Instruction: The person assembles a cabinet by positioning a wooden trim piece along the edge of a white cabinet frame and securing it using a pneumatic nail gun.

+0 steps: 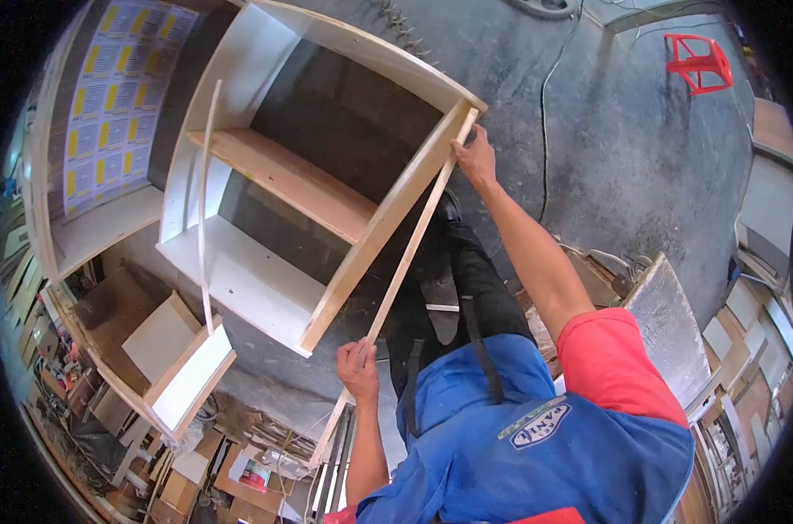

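Observation:
A long, thin wooden strip point(413, 248) slants through the middle of the view, held in both my hands. My right hand point(477, 159) pinches it near its upper end, at the far corner of an open wooden cabinet point(386, 225). Lower down, my left hand point(359, 371) is closed around the same strip, whose tail runs on below it. At its top the strip meets the cabinet's bare wood edge; further down it stands away from that edge. White inner faces and a brown middle shelf point(296, 182) show inside the cabinet.
Another thin pale strip point(206, 210) leans across the cabinet's left side. Left of it stand a larger cabinet point(108, 229) and an open wooden box point(191, 380). A red stool point(700, 65) and a cable point(547, 113) are on the grey floor. Board offcuts lie around.

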A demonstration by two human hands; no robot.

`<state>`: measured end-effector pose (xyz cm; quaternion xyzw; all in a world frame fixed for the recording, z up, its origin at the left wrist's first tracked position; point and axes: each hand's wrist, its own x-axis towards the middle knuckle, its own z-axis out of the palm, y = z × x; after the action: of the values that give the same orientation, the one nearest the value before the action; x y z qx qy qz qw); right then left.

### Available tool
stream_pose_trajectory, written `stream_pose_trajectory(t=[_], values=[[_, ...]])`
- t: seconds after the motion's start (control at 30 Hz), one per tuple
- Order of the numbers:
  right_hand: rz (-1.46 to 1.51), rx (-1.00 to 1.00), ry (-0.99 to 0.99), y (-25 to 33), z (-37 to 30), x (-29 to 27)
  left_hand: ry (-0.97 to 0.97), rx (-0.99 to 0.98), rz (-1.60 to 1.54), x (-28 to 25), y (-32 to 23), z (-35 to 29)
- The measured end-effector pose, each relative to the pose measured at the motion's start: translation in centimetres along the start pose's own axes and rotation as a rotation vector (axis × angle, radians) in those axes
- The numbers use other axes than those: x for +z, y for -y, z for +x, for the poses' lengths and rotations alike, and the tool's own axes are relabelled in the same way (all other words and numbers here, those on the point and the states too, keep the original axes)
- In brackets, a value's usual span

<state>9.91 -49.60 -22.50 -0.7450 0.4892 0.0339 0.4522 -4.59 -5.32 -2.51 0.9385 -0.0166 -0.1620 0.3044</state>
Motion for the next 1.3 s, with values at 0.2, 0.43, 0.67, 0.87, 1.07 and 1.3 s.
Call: stream_pose_trajectory(t=[0.2,0.43,0.67,0.87,1.07,1.3], values=[[-0.012,-0.113,-0.126,-1.2,3.3,3.4,0.013,0.049,0.127,4.1,5.5,5.7],[0.0,-0.126,-0.229,-2.9,5.9,6.3,0.022,0.026,0.048,7.1,10.9,10.6],[0.108,-0.079,-0.153,-4.2,6.6,7.0,0.006,0.064,0.029,8.6,13.1,12.0],[-0.049,-0.225,-0.163,-2.5,5.3,6.6,-0.057,0.02,0.035,10.1,15.6,13.5],[-0.642,-0.857,0.1,-1.1,-0.9,5.9,-0.096,0.109,0.016,10.6,15.5,15.9],[-0.879,-1.172,0.544,-0.9,-3.1,10.0,-0.069,-0.05,-0.067,12.6,17.0,15.7]])
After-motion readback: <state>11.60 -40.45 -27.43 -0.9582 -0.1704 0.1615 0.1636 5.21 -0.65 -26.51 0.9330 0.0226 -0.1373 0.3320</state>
